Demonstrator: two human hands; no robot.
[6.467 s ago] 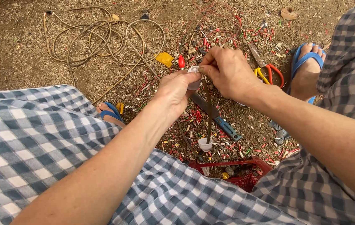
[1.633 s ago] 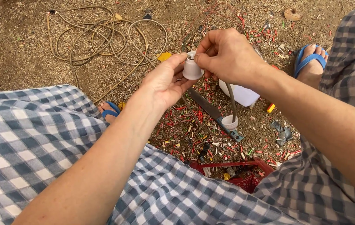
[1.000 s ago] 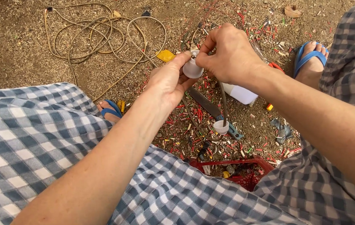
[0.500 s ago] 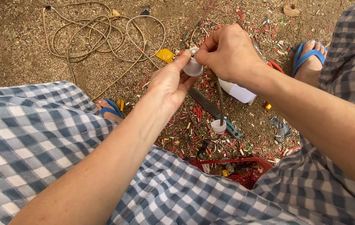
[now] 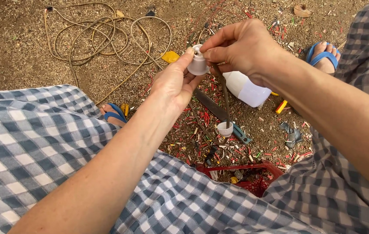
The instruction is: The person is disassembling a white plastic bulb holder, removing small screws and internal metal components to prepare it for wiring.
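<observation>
Above littered ground, both hands (image 5: 236, 47) still pinch white socket (image 5: 198, 65); cap (image 5: 225, 128) dangles

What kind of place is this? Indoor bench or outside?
Likely an outdoor, informal electrical repair spot on bare ground: gravelly dirt instead of a bench, a tangled beige cable lying on it, and red and white wire offcuts strewn about the person's feet.
</observation>
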